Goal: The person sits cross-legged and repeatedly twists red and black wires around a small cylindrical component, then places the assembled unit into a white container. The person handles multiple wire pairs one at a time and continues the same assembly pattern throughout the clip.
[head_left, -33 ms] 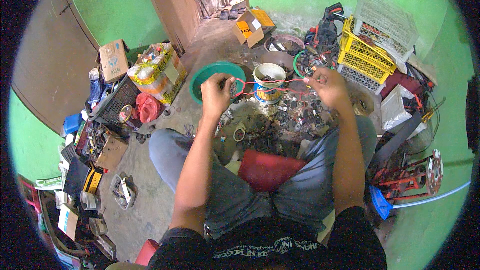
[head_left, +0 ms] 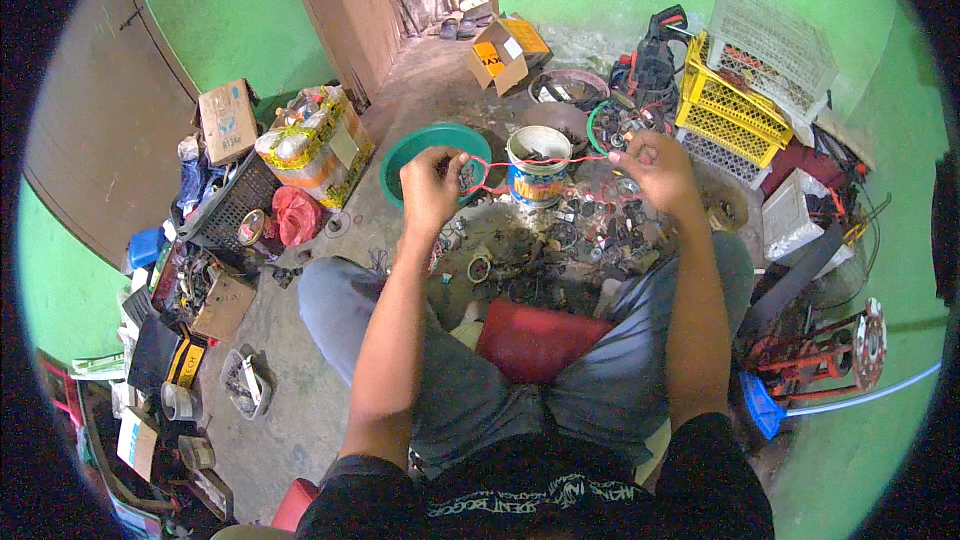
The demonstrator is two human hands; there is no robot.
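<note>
My left hand (head_left: pixel 432 185) pinches one end of a thin red wire (head_left: pixel 590 159), thumb and fingers pressed together. The other end is closed in the fingers of my right hand (head_left: pixel 657 172). Between the hands the wire runs in two strands, the upper one nearly straight. It passes in front of a white bucket (head_left: pixel 538 185) with a blue and yellow label and dark pieces inside. Behind my left hand stands a green basin (head_left: pixel 398 155) with small parts in it. Below the wire, many small dark and metal parts (head_left: pixel 590 230) lie scattered on the floor.
A red flat-topped thing (head_left: pixel 540 340) sits between my legs. Yellow crates (head_left: pixel 735 105) are stacked at the right, near a red metal frame (head_left: pixel 815 355). A taped carton (head_left: pixel 320 155) and a dark basket (head_left: pixel 228 210) stand at the left, an open box (head_left: pixel 497 58) by the doorway.
The lower strand of the red wire has shifted a little between my hands. Both hands stay almost in place, still holding the wire.
</note>
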